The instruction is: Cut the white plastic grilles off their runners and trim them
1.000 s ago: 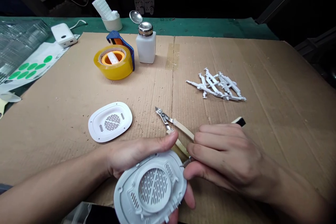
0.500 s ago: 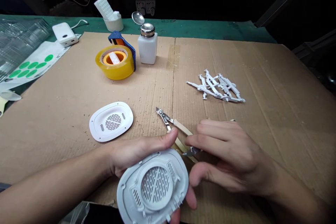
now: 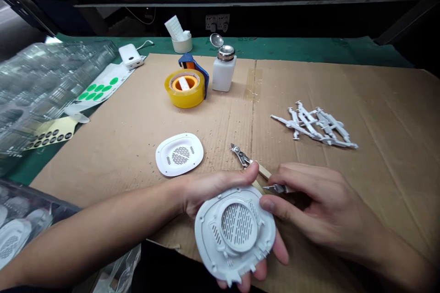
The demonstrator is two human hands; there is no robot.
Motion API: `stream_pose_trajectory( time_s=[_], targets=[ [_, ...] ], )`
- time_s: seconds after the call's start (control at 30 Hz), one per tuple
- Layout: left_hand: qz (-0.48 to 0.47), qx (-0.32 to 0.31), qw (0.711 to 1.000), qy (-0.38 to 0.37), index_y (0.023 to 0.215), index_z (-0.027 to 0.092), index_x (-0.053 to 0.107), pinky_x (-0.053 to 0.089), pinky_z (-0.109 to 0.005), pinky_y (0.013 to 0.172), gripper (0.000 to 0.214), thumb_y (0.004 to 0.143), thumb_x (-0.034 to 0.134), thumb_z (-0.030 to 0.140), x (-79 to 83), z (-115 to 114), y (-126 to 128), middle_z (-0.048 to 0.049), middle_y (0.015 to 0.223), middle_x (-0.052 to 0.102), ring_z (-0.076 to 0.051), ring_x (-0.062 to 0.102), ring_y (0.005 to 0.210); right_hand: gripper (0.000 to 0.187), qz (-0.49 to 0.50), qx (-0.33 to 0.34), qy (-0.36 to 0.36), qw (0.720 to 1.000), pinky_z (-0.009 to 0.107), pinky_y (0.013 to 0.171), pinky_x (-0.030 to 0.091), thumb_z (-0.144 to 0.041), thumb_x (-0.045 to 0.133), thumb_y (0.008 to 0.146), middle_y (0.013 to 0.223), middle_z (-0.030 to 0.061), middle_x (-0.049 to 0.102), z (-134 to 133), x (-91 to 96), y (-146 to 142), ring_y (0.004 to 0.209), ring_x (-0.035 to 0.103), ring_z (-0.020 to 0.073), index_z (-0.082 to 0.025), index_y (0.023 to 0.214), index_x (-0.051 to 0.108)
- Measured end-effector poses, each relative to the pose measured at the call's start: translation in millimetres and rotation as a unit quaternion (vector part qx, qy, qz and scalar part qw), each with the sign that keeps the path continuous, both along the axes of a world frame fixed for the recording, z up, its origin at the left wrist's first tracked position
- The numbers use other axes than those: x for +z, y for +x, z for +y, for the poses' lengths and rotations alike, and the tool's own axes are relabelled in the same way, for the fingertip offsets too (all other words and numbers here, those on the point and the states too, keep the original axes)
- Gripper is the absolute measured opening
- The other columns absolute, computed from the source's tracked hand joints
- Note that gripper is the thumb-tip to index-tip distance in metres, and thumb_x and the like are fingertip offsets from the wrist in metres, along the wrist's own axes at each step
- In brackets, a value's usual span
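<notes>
The left hand (image 3: 209,190) steadies the white vent cover (image 3: 220,256) in its cupped palm, while the right hand (image 3: 319,206) pinches a craft knife (image 3: 277,188) at the rim.

A: Left hand (image 3: 213,192), item held?
B: One white oval plastic cover (image 3: 206,242) with slotted round grille.
A: Right hand (image 3: 319,206)?
B: One slim steel craft knife (image 3: 275,188), pinched, tip just beside the cover's rim.

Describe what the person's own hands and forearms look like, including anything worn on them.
Both are bare. The left hand and right hand show no gloves, rings or bracelets. The left forearm and right forearm show no sleeve, watch or marking as far as the frame shows them.
</notes>
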State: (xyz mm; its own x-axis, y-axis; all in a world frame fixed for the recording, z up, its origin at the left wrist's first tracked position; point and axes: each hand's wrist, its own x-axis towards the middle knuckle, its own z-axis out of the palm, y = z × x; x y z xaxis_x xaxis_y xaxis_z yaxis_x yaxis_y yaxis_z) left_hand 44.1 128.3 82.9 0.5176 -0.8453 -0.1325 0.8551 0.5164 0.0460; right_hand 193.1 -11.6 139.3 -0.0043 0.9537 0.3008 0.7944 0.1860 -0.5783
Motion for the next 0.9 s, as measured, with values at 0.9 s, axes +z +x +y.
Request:
stream_pose_trajectory(
  time_s=[0.9],
  targets=[
    [0.0, -0.013, 0.993, 0.121, 0.099, 0.011, 0.067, 0.054, -0.039, 0.062, 0.122, 0.07, -0.029, 0.08, 37.7, 10.4, 3.9, -0.0115, 0.083, 0.068, -0.023, 0.07, 0.07, 0.026, -0.222, -0.263, -0.063, 0.937, 0.035, 0.055, 0.039, -0.025, 0.053, 0.083, 0.087, 0.0066, 0.071, -5.8, -27.7, 31.6, 0.068, 0.066, 0.0283, -0.021, 0.108, 0.058]
  ],
)
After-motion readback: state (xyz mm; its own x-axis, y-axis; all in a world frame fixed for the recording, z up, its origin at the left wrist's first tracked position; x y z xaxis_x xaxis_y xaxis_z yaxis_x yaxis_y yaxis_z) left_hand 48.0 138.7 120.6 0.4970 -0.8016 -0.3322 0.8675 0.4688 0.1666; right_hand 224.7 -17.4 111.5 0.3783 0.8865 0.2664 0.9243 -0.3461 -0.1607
